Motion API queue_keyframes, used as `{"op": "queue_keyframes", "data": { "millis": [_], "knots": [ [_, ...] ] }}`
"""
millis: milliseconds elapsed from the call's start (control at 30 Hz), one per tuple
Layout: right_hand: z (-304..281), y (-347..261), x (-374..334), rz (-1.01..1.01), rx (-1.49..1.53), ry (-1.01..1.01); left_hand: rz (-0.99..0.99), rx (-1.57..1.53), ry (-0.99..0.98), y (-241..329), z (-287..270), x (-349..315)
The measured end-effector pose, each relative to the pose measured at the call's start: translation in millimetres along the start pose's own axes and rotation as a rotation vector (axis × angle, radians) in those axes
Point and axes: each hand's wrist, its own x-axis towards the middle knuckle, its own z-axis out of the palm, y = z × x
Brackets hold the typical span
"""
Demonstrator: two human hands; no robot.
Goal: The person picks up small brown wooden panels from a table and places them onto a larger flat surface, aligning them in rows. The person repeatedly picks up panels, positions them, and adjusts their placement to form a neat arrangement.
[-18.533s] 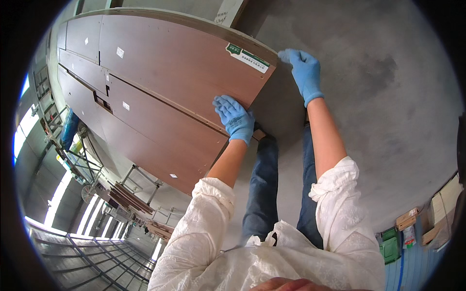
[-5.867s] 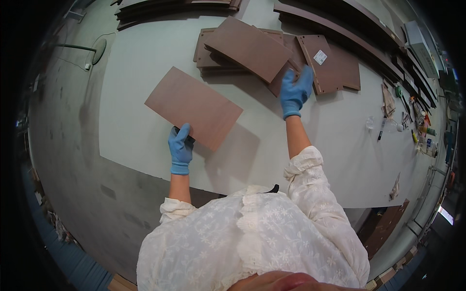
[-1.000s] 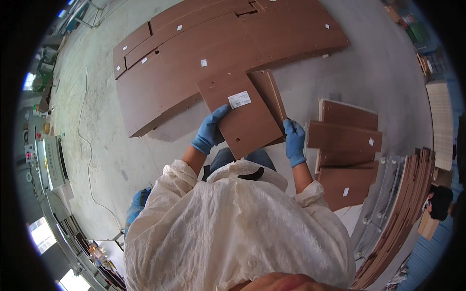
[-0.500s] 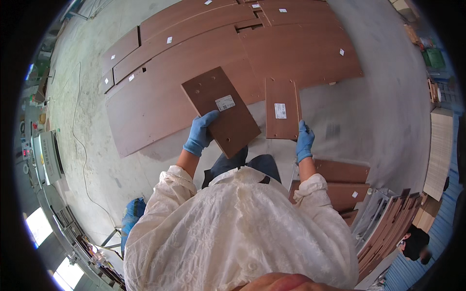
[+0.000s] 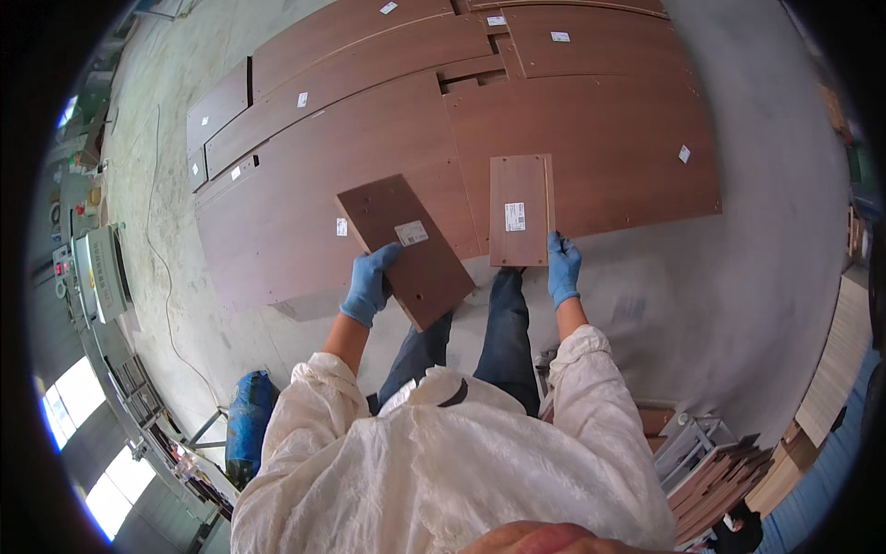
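Observation:
My left hand (image 5: pixel 371 280), in a blue glove, grips a thick brown board (image 5: pixel 406 263) by its left edge, thumb on its top face. That board is tilted, with a white label and a few round holes. In my right hand (image 5: pixel 563 269), also blue-gloved, is a smaller brown panel (image 5: pixel 519 189), held by its lower right edge. It stands nearly straight and has a white label and a pale groove along its right side. The two pieces are apart. Beyond them, large brown panels (image 5: pixel 360 148) with small labels lie side by side on the floor.
Brown boards lean in a stack by a metal rack (image 5: pixel 697 443) at the lower right, where another person (image 5: pixel 738 531) is partly visible. A blue cylinder (image 5: pixel 249 420) stands at the lower left. A cable (image 5: pixel 155 242) runs along the grey floor (image 5: pixel 738 305). Machines line the left side.
Both held pieces have shifted a little left in view and stay in my hands. My view has moved: the floor panels look nearer and more of my legs shows.

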Motion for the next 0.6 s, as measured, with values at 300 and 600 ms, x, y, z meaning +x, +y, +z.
{"op": "queue_keyframes", "data": {
  "millis": [300, 600],
  "knots": [
    [5, 57, 143, 0.051, -0.145, -0.076, -0.04, -0.023, 0.082, -58, 31, 102],
    [-4, 143, 230, 0.147, -0.193, -0.023, -0.114, -0.011, -0.114, -63, 54, 234]
  ]
}}
